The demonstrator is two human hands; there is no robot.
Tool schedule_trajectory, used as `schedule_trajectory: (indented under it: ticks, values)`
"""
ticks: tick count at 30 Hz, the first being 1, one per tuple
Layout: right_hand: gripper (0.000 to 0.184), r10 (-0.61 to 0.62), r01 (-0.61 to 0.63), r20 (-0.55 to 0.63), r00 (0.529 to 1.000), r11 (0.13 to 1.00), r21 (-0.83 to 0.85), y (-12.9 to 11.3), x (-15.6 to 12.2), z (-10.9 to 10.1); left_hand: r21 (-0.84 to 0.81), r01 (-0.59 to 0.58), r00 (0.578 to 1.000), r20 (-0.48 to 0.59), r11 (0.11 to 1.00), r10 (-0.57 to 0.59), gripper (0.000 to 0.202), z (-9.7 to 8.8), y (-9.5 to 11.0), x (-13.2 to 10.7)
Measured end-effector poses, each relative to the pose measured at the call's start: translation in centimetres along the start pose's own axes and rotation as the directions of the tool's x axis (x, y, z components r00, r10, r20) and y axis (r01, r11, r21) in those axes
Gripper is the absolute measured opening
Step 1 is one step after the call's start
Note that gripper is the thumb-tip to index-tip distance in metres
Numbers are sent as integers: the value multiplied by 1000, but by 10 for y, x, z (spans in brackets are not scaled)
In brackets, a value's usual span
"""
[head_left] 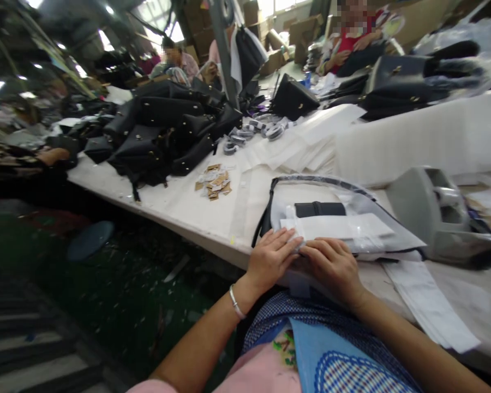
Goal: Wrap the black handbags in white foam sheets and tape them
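Observation:
A bag [278, 204] lies on the table in front of me, its long dark strap [331, 180] arching over the far side. White wrapping sheet [343, 225] covers much of it, with clear tape or film shining on top. A short black wrapped handle [306, 209] shows in the middle. My left hand [272, 255] rests on the near left end of the sheet, fingers stretched out and flat. Beside it, my right hand [334, 268] has its fingers bent together at the near edge; what they hold, if anything, is hidden.
A grey tape dispenser [423, 210] stands to the right, above hanging white strips [433, 305]. Small brown tags [216, 183] lie left of the bag. Coiled straps [251, 131], black bags [155, 125] and stacked white sheets [409, 136] lie farther back. Other people work beyond.

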State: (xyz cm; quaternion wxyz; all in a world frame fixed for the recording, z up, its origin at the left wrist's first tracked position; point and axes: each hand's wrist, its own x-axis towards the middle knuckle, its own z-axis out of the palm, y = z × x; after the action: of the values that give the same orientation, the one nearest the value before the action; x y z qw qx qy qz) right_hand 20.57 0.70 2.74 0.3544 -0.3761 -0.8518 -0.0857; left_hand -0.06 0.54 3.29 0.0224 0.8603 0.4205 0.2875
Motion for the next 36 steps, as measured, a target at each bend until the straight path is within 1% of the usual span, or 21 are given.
schedule_trajectory:
  ticks: [1,3,5,7,8,10,12,14,16,18,19,21,24,29,32,34,36]
  values:
    - [19,-9,9,3,1000,1000,-2,2,-4,0,36,-9,999,-31,999,10,36,4,-2,-1]
    - [31,-64,63,19,998,998,12,6,-16,-2,99,-23,997,-67,995,30,35,11,-6,-3]
    - [44,-150,148,58,987,988,43,8,-34,-6,138,-33,996,-72,990,44,37,15,-8,-6]
    - [53,-214,207,132,968,976,65,7,-52,-10,160,-41,996,-66,986,52,39,18,-8,-8]
    - [55,-220,211,176,960,975,67,4,-60,-11,169,-43,997,-62,985,54,39,18,-8,-9]
    - [57,-190,180,247,950,982,62,-2,-71,-10,183,-41,997,-61,982,53,40,19,-7,-9]
    - [56,-153,145,279,948,988,52,-9,-72,-6,194,-34,997,-56,980,46,41,20,-7,-10]
    - [55,-163,156,272,949,987,47,-13,-69,0,200,-30,998,-48,979,40,41,22,-8,-10]
    - [52,-240,227,228,944,970,83,-13,-64,6,203,-37,997,-57,978,50,41,24,-9,-10]
    - [48,-327,301,164,931,939,164,-10,-60,11,203,-59,992,-94,977,79,40,26,-11,-10]
    - [47,-349,318,137,927,925,206,-9,-59,12,204,-69,989,-114,976,94,40,27,-11,-10]
    - [46,-340,306,97,936,917,257,-7,-59,13,215,-77,983,-148,974,111,40,29,-12,-10]
    - [47,-282,251,79,956,928,276,-10,-61,10,237,-56,981,-170,970,98,39,34,-11,-12]
    - [52,-209,163,98,973,923,350,-20,-75,10,242,-30,987,-144,970,67,40,41,-12,-14]
    - [48,-156,101,114,981,918,382,-29,-82,9,211,-34,982,-172,977,71,38,40,-12,-14]
    - [42,-139,86,110,984,915,395,-34,-78,5,191,-27,978,-199,981,65,36,38,-11,-13]
    - [37,-151,101,96,984,912,397,-38,-66,-3,176,-14,978,-203,984,50,35,35,-9,-12]
